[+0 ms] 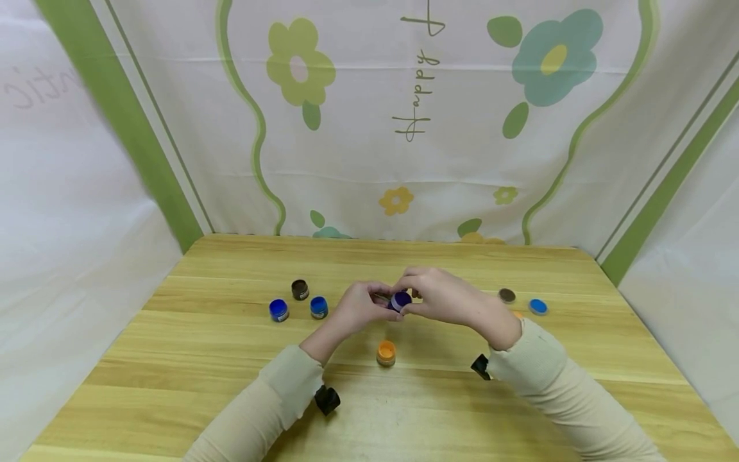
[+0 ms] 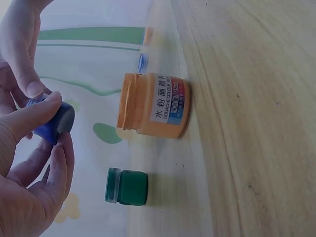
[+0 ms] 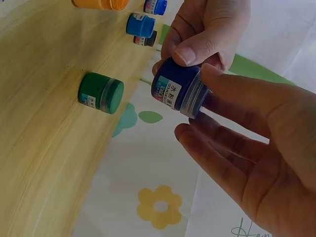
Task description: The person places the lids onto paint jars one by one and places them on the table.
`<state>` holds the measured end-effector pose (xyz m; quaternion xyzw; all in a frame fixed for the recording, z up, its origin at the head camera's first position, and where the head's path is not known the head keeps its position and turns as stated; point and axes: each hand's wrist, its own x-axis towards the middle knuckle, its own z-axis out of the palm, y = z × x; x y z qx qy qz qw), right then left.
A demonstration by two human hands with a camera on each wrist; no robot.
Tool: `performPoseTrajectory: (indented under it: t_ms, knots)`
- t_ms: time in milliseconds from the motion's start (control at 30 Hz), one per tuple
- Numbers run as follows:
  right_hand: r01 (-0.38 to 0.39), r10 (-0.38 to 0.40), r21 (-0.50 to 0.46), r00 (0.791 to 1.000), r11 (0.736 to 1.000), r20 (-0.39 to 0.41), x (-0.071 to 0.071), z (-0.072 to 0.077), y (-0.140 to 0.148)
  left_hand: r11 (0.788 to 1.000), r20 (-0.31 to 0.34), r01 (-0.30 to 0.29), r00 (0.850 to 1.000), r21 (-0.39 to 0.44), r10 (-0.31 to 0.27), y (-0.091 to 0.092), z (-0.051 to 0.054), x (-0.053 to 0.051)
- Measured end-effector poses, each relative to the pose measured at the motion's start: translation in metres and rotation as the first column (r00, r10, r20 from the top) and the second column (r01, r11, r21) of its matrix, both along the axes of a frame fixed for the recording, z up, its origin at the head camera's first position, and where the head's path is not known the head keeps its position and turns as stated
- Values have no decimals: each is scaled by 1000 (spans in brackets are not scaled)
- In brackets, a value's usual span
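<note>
A small dark blue gouache paint jar (image 1: 400, 300) is held above the table, tilted, between both hands. My left hand (image 1: 359, 307) grips the body of the jar, thumb on one side and fingers on the other. At the jar's clear, ridged lid (image 3: 194, 98), my right hand (image 1: 443, 296) pinches with thumb and fingers. The lid sits on the jar's mouth. Nearest the hands, an orange paint jar (image 1: 386, 353) stands uncapped on the table. A green paint jar (image 3: 101, 93) with its lid on shows in both wrist views; the hands hide it in the head view.
Left on the wooden table (image 1: 173, 359) stand an ultramarine jar (image 1: 279, 310), a lighter blue jar (image 1: 319, 307) and a dark brown jar (image 1: 299, 289). To the right lie a brown lid (image 1: 507, 295), a blue lid (image 1: 538, 307) and a partly hidden orange lid (image 1: 518, 315). Printed curtains hang around.
</note>
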<state>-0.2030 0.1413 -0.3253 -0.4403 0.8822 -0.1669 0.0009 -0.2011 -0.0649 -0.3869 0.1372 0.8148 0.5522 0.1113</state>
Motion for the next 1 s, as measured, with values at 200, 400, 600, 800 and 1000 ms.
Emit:
performPoseTrajectory:
  t_ms: [200,400,600,800,1000]
  knots:
    - [-56,55,-45,998,997,-29,-1,-4,-1,1000,1,-11,1000,-9,11,1,-1,0]
    - [-54,53,-56,998,997,-19,0,-5,-1,1000,-9,2,1000,-13,-3,1,0,0]
    - [-15,17,-55,999,998,40,0,-6,-1,1000,-4,-1,1000,2,1,1,0,0]
    - [23,-20,-42,998,999,60,-2,-7,-2,1000,-2,-8,1000,-5,8,1,0,0]
    - [37,-35,-46,999,998,36,-1,-6,-1,1000,4,-15,1000,-9,15,1,-2,-1]
